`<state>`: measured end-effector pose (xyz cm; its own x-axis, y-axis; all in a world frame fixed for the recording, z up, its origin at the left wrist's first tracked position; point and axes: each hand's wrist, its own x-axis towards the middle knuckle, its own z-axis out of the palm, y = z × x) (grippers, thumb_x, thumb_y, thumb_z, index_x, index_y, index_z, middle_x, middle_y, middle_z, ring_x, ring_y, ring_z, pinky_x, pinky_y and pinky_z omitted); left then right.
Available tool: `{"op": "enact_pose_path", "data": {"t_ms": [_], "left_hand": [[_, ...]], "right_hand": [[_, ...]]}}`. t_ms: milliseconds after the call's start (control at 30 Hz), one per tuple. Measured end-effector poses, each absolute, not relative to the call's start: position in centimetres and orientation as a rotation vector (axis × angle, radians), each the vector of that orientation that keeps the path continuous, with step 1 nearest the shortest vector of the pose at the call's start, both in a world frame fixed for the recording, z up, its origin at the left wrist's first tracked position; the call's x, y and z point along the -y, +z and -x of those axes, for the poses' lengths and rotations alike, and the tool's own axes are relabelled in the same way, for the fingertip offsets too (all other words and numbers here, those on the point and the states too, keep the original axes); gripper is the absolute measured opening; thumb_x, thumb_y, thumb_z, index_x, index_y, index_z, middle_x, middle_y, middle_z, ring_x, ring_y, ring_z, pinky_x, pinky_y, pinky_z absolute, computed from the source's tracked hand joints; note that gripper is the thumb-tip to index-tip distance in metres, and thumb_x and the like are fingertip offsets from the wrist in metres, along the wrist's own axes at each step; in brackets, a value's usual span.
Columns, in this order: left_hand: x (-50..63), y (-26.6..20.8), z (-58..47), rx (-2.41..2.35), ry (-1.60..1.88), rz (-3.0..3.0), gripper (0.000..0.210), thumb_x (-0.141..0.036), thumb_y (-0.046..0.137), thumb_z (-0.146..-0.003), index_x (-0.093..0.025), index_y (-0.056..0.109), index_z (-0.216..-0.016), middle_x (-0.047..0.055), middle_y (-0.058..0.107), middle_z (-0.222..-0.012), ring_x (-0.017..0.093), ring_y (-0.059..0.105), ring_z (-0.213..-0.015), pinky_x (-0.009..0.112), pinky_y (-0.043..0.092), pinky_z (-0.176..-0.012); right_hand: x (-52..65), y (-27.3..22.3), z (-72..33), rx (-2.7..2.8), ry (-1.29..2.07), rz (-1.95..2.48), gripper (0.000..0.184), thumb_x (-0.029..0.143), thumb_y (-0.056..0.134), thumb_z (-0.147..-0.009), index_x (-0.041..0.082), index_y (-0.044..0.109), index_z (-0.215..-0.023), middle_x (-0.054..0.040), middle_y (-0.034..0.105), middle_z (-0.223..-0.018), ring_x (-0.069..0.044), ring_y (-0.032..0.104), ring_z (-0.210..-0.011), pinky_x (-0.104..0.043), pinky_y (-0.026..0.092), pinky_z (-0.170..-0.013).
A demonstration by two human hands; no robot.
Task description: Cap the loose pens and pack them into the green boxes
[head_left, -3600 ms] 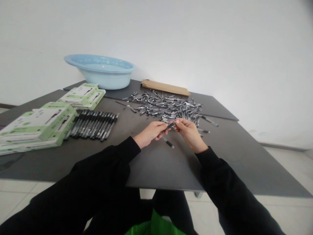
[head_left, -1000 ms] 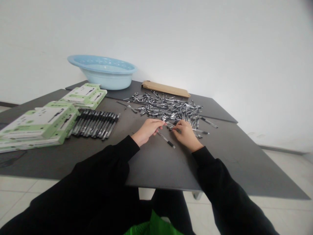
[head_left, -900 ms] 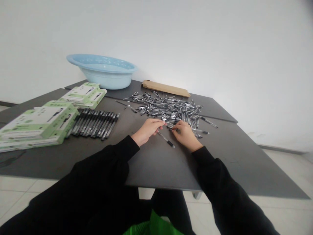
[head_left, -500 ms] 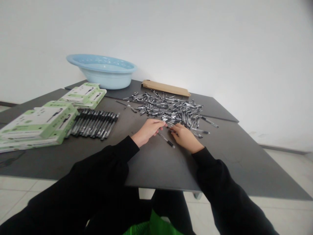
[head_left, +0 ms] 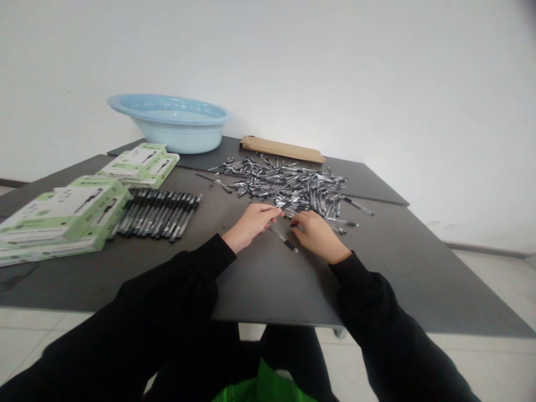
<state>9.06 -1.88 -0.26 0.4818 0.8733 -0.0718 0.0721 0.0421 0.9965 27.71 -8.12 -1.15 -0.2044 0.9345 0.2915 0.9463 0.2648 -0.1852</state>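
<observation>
My left hand [head_left: 252,224] is closed at the near edge of a heap of clear and black pens [head_left: 288,181]. Its thumb and fingers pinch a pen, whose dark end [head_left: 286,206] pokes out past the fingertips; the rest is mostly hidden. Close by on the right, my right hand [head_left: 317,234] has its fingers curled in round a small dark piece [head_left: 297,226], too covered to name. A loose pen [head_left: 285,240] with a black grip lies slanted on the table between the hands.
To the left, a row of pens [head_left: 157,215] lies side by side against green and white pen boxes [head_left: 67,209]; further boxes [head_left: 140,162] are behind. At the back stand a light blue basin [head_left: 180,134] and a flat brown cardboard piece [head_left: 280,148]. The dark table [head_left: 402,268] meets a white wall.
The view has shifted slightly. My right fingers have drawn a little back from the left hand, and the dark piece in them shows more. My left hand keeps its pinch.
</observation>
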Motion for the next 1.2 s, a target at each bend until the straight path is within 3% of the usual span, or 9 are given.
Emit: {"op": "enact_pose_path", "data": {"t_ms": [233,367,533,1033,1200], "left_hand": [[1.5,-0.2,-8.9,-0.861,0.766,-1.432,0.024,-0.033,0.061,-0.081,-0.013,0.075,-0.086,-0.002,0.052,-0.064,0.006,0.038,-0.048,0.022,0.025,-0.044],[1.5,-0.1,-8.8,-0.831,0.754,-1.461,0.026,-0.034,0.062,-0.081,-0.013,0.075,-0.087,-0.002,0.052,-0.064,0.006,0.037,-0.048,0.022,0.025,-0.045],[1.8,0.1,-8.8,-0.812,0.726,-1.529,0.027,-0.035,0.062,-0.079,-0.013,0.076,-0.085,-0.002,0.050,-0.060,0.007,0.037,-0.049,0.022,0.025,-0.046],[1.7,-0.5,-8.9,-0.805,0.695,-1.680,0.034,-0.042,0.060,-0.078,-0.012,0.076,-0.083,-0.003,0.051,-0.059,0.008,0.037,-0.050,0.024,0.025,-0.051],[1.7,-0.6,-8.9,-0.806,0.690,-1.703,0.036,-0.042,0.058,-0.078,-0.012,0.076,-0.085,-0.003,0.052,-0.059,0.008,0.038,-0.051,0.024,0.026,-0.051]], "right_hand": [[8.2,0.6,-28.8,1.634,0.126,1.500,0.024,0.023,0.061,-0.084,0.021,0.069,-0.106,-0.0054,0.070,-0.090,-0.020,0.062,-0.079,-0.035,0.049,-0.076],[7.9,0.8,-29.3,1.396,0.273,1.403,0.020,0.034,0.066,-0.082,0.021,0.072,-0.097,-0.0064,0.073,-0.093,-0.020,0.064,-0.081,-0.036,0.051,-0.077],[7.5,0.6,-29.5,1.163,0.510,1.291,0.029,0.041,0.077,-0.073,0.019,0.069,-0.090,-0.0075,0.075,-0.088,-0.020,0.069,-0.081,-0.038,0.053,-0.081],[7.5,0.7,-29.7,1.105,0.539,1.282,0.037,0.048,0.082,-0.067,0.018,0.070,-0.084,-0.0047,0.074,-0.075,-0.017,0.064,-0.066,-0.034,0.053,-0.069],[7.7,1.1,-29.4,1.129,0.547,1.312,0.036,0.048,0.081,-0.067,0.018,0.070,-0.083,-0.0059,0.073,-0.077,-0.017,0.064,-0.069,-0.033,0.052,-0.069]]}}
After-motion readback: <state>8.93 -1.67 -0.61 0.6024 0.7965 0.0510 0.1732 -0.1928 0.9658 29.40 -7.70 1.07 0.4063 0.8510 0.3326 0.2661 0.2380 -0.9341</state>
